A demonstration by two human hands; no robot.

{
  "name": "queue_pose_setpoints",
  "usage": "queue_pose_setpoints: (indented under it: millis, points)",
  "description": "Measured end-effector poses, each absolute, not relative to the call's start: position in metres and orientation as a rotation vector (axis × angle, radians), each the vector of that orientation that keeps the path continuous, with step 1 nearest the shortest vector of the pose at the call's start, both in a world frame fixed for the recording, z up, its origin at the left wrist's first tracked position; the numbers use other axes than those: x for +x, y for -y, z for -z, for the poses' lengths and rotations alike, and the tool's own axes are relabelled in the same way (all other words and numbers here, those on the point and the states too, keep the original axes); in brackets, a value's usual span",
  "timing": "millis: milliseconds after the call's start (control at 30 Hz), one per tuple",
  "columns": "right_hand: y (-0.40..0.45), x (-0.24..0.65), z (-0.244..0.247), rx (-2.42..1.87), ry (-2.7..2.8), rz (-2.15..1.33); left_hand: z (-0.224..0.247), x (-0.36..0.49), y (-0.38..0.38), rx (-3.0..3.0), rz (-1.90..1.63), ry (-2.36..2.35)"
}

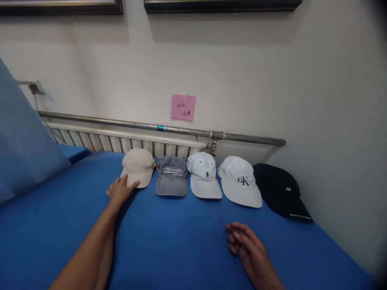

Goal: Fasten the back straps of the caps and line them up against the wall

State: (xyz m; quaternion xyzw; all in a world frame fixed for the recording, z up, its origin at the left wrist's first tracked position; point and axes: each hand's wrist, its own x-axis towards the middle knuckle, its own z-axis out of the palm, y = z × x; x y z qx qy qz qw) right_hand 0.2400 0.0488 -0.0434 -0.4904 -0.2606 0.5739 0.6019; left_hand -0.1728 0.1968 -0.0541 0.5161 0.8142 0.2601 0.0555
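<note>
My left hand (121, 189) is at the brim of a beige baseball cap (138, 161), the leftmost in a row, with thumb and fingertips on the brim's front left edge; some fingers are partly hidden. To its right sit a grey cap (171, 186) with "Always" lettering, a pale cap (203, 171) with a small dark logo, a white "CK" cap (238, 189) and a black cap (276, 187). All the brims face me. My right hand (248, 245) hovers below the white caps, loosely curled, fingers apart, holding nothing.
The caps lie on a blue-covered surface (169, 241) against the wall. Behind them run a white radiator (113, 141) and a metal pipe (130, 124) with a valve. A pink note (183, 107) hangs above. Blue fabric (24, 145) rises at the left.
</note>
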Motion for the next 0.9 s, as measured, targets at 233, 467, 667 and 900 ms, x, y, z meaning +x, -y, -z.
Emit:
queue_pose_setpoints:
  millis: [233,467,667,900]
  points:
    - [-0.05,0.242,0.046,-1.142,0.648,-1.323,0.048,-0.175,-0.195,1.591,-0.707,-2.464]
    - [-0.05,0.24,0.042,-1.112,0.63,-1.285,0.049,-0.183,-0.192,1.682,-0.806,-2.369]
    - [-0.047,0.237,0.04,-1.086,0.663,-1.245,0.046,-0.164,-0.165,1.454,-1.116,-2.436]
    - [-0.042,0.235,0.043,-1.162,0.789,-1.095,0.06,-0.096,-0.099,1.545,-1.109,-2.307]
